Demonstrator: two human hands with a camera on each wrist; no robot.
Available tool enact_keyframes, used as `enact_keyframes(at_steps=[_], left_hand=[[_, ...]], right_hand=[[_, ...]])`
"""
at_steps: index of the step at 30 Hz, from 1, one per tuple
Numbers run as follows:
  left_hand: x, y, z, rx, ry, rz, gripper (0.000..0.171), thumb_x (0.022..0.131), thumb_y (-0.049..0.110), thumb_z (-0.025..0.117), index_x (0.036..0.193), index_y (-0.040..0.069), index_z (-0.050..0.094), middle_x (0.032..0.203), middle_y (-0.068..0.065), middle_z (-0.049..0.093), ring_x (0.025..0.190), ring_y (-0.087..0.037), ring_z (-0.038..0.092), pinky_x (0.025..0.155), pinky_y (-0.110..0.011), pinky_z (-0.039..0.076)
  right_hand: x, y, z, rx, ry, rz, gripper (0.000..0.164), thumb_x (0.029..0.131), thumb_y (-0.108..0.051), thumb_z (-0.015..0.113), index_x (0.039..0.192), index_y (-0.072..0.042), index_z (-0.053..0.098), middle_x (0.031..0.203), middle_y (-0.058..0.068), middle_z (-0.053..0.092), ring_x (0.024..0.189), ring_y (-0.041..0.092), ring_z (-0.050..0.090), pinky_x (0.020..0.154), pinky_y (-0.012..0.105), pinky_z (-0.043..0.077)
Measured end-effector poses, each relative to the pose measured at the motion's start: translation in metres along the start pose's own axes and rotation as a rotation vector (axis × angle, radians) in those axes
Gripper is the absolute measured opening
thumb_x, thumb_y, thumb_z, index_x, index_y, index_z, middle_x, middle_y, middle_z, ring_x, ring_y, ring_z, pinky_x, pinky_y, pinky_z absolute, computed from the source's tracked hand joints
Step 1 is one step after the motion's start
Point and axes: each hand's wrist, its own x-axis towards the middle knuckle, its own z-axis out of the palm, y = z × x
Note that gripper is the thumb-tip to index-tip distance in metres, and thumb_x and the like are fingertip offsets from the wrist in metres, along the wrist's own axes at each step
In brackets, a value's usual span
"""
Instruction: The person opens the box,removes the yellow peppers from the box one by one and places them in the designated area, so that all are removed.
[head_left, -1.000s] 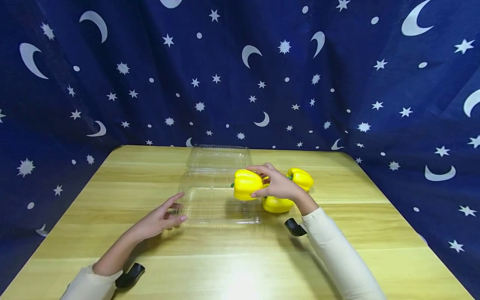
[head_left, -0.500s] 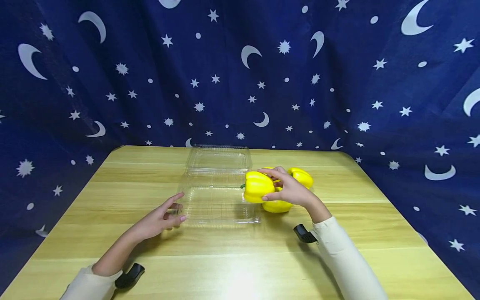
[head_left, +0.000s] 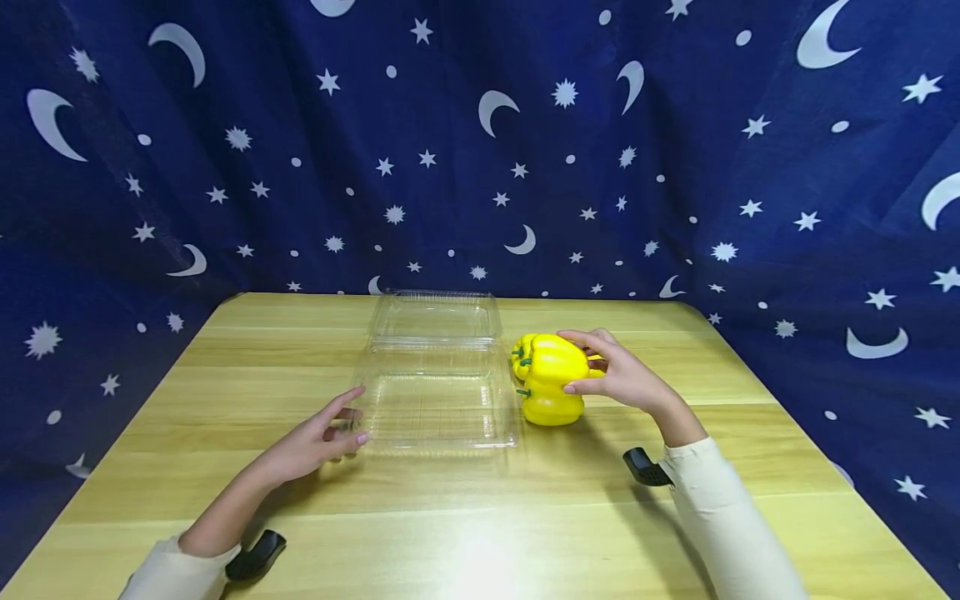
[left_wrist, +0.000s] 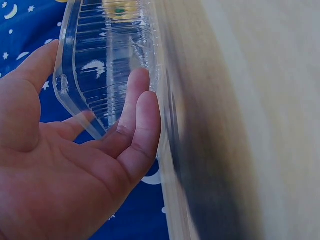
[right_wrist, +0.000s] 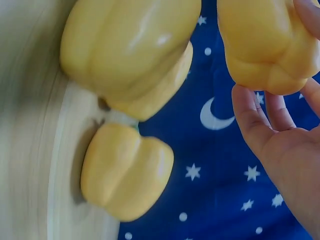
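My right hand (head_left: pixel 626 379) grips a yellow bell pepper (head_left: pixel 555 360) between thumb and fingers, raised over the other peppers right of the container. In the right wrist view that held pepper (right_wrist: pixel 267 45) sits at the top right, lifted off the table. A front pepper (head_left: pixel 553 410) lies below it, and another pepper (head_left: pixel 522 343) shows behind; one more is mostly hidden by my fingers. Beside the left wall of a clear plastic clamshell box (head_left: pixel 442 443) is my left hand (head_left: pixel 307 446), its fingers extended, some against the wall. The box stands with its lid (head_left: pixel 437 317) laid back.
The wooden table (head_left: pixel 420 533) carries the box at its middle and the peppers just right of it. A dark blue curtain (head_left: pixel 420 108) with moons and stars hangs behind the table and along its sides. Black wrist devices (head_left: pixel 647 467) jut from both sleeves.
My right hand has moved to the right with the bell pepper, from over the box's right part to above the other peppers. The left hand and box have stayed put.
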Motion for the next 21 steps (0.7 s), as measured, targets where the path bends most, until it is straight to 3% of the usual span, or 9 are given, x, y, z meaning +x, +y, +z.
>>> enact_keyframes(at_steps=[5, 12, 21], left_hand=[[0.0, 0.0, 0.001, -0.01, -0.001, 0.004, 0.074, 0.09, 0.029, 0.057, 0.146, 0.015, 0.011, 0.137, -0.03, 0.032, 0.09, -0.024, 0.06, 0.063, -0.032, 0.047], [0.0, 0.003, 0.002, -0.013, -0.001, 0.003, 0.074, 0.09, 0.028, 0.057, 0.146, 0.015, 0.012, 0.136, -0.03, 0.033, 0.089, -0.024, 0.06, 0.065, -0.033, 0.047], [-0.001, 0.003, 0.002, -0.019, 0.0, -0.001, 0.075, 0.09, 0.028, 0.057, 0.147, 0.014, 0.011, 0.136, -0.03, 0.033, 0.087, -0.024, 0.06, 0.067, -0.033, 0.048]], right_hand=[[-0.009, 0.015, -0.01, -0.012, 0.027, 0.014, 0.075, 0.073, -0.023, 0.077, 0.138, -0.016, 0.039, 0.117, 0.013, 0.038, 0.109, 0.031, 0.046, 0.094, 0.045, 0.041], [-0.024, 0.04, -0.019, -0.007, 0.072, 0.043, 0.076, 0.074, -0.018, 0.075, 0.139, -0.011, 0.037, 0.12, 0.013, 0.037, 0.107, 0.026, 0.039, 0.086, 0.01, 0.038], [-0.04, 0.06, -0.03, 0.009, 0.1, 0.071, 0.074, 0.076, -0.016, 0.074, 0.139, -0.008, 0.036, 0.123, 0.014, 0.035, 0.107, 0.025, 0.04, 0.083, 0.008, 0.038]])
